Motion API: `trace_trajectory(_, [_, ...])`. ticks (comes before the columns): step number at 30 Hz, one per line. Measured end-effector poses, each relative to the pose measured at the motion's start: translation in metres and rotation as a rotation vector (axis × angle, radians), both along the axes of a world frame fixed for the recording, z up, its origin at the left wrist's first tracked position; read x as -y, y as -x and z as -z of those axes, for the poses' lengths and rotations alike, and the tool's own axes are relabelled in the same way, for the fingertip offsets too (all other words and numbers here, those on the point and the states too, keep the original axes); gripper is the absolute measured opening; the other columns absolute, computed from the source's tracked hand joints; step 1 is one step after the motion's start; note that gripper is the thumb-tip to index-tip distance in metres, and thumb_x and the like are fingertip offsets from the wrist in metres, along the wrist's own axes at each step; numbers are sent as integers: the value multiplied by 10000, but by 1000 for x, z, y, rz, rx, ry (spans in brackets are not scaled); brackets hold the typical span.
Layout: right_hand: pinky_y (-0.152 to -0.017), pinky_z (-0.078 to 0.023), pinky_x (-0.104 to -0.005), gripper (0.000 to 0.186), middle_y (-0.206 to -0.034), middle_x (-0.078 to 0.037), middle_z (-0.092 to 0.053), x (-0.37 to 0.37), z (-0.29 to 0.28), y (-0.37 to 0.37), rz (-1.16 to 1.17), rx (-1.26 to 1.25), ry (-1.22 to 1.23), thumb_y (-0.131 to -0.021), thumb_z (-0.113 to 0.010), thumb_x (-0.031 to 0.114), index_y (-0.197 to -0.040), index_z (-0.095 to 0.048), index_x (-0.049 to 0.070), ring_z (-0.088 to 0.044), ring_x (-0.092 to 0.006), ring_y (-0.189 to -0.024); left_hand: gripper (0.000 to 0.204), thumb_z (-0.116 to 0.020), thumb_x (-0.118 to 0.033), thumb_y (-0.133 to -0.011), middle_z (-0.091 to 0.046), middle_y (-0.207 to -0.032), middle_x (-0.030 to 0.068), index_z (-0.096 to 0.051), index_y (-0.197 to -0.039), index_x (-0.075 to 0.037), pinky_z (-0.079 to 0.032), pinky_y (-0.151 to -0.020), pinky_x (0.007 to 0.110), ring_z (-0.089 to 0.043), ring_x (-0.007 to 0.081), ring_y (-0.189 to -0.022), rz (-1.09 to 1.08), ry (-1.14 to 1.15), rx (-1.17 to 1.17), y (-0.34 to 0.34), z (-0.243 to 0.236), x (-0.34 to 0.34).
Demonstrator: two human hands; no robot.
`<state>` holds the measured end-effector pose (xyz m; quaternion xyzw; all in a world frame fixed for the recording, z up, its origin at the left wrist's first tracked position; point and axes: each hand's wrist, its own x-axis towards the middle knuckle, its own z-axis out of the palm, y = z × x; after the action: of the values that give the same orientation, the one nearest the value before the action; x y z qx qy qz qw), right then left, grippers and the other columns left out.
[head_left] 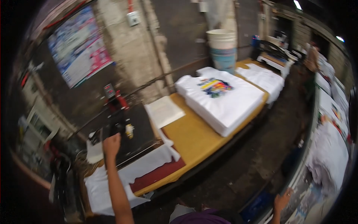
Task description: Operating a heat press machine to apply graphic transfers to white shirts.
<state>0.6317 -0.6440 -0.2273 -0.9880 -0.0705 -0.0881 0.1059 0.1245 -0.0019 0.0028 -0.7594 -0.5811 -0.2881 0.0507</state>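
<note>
My left hand is closed in a fist at the black handle of a heat press, whose dark flat plate lies over white cloth. Its fingers seem wrapped round the handle, though the grip is partly hidden. White fabric sticks out from under the plate's front edge. My right hand is low on the right, near the edge of the other table, blurred, with its fingers partly apart and nothing visible in them.
A yellow-topped table bears a stack of white shirts with a colourful print. Behind it stand a white sheet and stacked buckets. More white garments lie along the right-hand table. A person stands far off in the aisle.
</note>
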Motion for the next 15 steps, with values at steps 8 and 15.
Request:
trace_trajectory(8, [-895, -479, -469, 625, -1331, -301, -452, -25, -63, 19, -80, -49, 318, -867, -535, 456, -1248, -535, -40, -526, -414, -1140, 415, -487, -411, -891, -639, -704, 203, -708, -746, -91, -487, -653, 513, -624, 421, -694, -63, -67, -34, -6, -8, 17])
trace_trajectory(15, [-1007, -383, -543, 893, -1388, -312, -378, -33, -52, 12, -50, -150, 347, -816, -547, 616, -1378, -374, -56, -480, -447, -1199, 379, -528, -378, -871, -631, -631, 174, -714, -703, -93, -507, -625, 476, -637, 377, -628, -5, -171, 1, -4, -7, 20])
